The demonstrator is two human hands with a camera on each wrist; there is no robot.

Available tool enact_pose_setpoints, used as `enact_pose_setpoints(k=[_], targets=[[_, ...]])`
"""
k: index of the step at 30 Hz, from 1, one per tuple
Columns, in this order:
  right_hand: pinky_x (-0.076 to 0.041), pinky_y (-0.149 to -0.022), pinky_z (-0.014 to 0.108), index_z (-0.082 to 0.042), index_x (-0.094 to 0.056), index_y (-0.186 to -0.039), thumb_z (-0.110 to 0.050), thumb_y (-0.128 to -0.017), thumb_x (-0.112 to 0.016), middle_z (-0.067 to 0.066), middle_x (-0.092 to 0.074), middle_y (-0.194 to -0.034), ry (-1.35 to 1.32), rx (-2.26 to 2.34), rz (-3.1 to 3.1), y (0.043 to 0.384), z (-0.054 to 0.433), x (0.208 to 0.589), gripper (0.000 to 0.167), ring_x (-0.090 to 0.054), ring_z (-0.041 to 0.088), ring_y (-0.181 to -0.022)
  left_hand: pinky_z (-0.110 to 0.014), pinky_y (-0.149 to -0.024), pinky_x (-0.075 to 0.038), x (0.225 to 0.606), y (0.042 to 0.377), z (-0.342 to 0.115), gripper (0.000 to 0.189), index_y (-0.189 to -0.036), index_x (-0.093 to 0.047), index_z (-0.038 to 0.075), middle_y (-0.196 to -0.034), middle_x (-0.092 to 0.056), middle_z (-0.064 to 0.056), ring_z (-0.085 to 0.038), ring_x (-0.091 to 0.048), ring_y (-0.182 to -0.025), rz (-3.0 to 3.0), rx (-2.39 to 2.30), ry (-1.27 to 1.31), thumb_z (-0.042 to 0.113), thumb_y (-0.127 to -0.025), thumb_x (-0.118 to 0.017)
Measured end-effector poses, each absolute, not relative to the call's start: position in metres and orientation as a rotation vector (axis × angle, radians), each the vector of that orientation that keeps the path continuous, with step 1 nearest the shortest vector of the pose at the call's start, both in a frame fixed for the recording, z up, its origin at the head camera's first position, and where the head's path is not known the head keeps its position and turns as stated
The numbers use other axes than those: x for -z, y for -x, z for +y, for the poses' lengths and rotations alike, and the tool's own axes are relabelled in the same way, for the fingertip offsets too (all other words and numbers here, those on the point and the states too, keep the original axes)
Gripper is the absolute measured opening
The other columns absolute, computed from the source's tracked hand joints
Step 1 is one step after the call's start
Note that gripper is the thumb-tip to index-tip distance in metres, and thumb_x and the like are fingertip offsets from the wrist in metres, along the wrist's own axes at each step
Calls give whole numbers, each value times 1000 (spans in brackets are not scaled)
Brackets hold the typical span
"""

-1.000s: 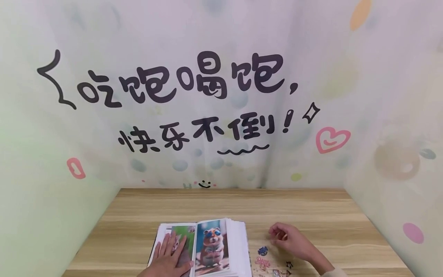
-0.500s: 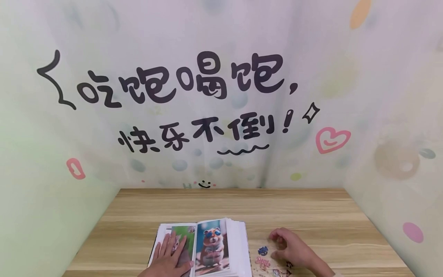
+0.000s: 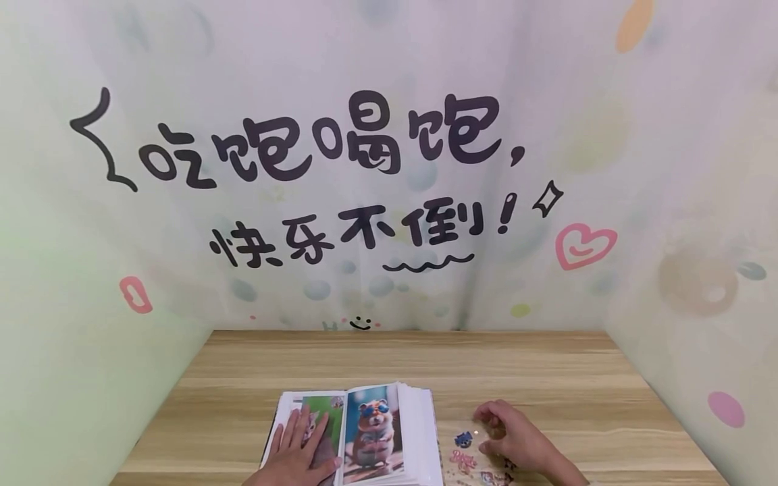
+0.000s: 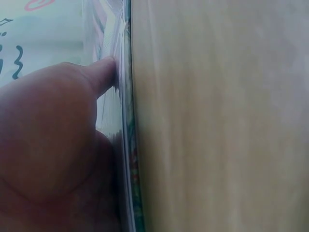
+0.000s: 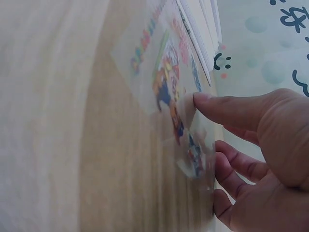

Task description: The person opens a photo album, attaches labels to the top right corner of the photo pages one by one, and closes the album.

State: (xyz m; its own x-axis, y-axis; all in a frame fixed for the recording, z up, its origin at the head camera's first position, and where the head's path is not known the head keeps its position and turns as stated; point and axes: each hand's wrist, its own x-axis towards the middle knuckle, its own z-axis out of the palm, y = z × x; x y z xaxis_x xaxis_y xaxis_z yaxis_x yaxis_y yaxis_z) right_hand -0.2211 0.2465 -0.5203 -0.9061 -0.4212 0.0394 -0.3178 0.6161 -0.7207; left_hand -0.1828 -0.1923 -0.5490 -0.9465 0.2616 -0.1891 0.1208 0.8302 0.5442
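An open photo album (image 3: 422,432) lies on the wood-grain tabletop (image 3: 577,378), near its front edge. The person's left hand (image 3: 294,449) rests on the left page with its fingers spread, grasping nothing, its thumb stretched toward the fold. It partly covers a picture of a cat (image 3: 331,410) against a green background. The facing page carries a picture of a furry animal in blue sunglasses (image 3: 372,432), and a stack of white pages shows beyond it. In the left wrist view, a green patterned cover edge (image 4: 133,164) runs along the album's side.

Just beside the album, on its right, a clear sticker sheet (image 3: 479,464) lies on the tabletop. A blue sticker (image 3: 463,439) and pink lettering (image 3: 463,462) show on it. The right hand (image 3: 519,442) is over the sheet's far right part, fingers loosely bent and thumb apart from them, with nothing visibly pinched. In the right wrist view, its thumb tip is at the sheet; whether it touches I cannot tell.

Behind stands a pale backdrop (image 3: 304,54) with large dark Chinese writing.
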Motion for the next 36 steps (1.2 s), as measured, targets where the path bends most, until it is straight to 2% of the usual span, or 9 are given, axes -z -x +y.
enact_pose_setpoints(k=[14,22,26,30,36], targets=[[-48,-74,24,-10,-63,-114,-11,-75,-84,-1,-61,-99,545,1170,2696,220,247,520,43,-53,11,-88,-67,-113,5,557,186,-194,93,-154,-32,6,-163,-3,-26,-48,5,-148,2762,-803,-315,68,-88,-54],[-50,-81,31,-11,-61,-116,-12,-73,-85,-1,-60,-100,650,1120,2786,219,250,520,49,-56,15,-93,-69,-113,3,546,183,-191,91,-153,-32,3,-162,-4,-29,-50,5,-147,2752,-804,-311,63,-89,-57],[-49,-78,28,-10,-60,-117,-11,-73,-85,1,-56,-98,670,1142,2774,219,250,519,50,-52,12,-90,-71,-112,1,532,181,-186,89,-153,-32,2,-161,-6,-32,-53,2,-146,2749,-783,-296,58,-90,-60],[-46,-69,24,-9,-59,-116,-7,-77,-81,3,-54,-95,693,1195,2741,220,252,519,45,-49,9,-82,-73,-111,0,523,181,-182,87,-152,-33,1,-159,-8,-34,-55,1,-145,2744,-792,-280,54,-91,-63],[-49,-64,22,-8,-59,-114,5,-84,-68,3,-58,-92,744,1265,2746,223,255,515,33,-52,4,-76,-76,-108,-2,519,182,-182,82,-148,-39,-1,-156,-13,-38,-59,-4,-143,2753,-854,-272,49,-89,-68]])
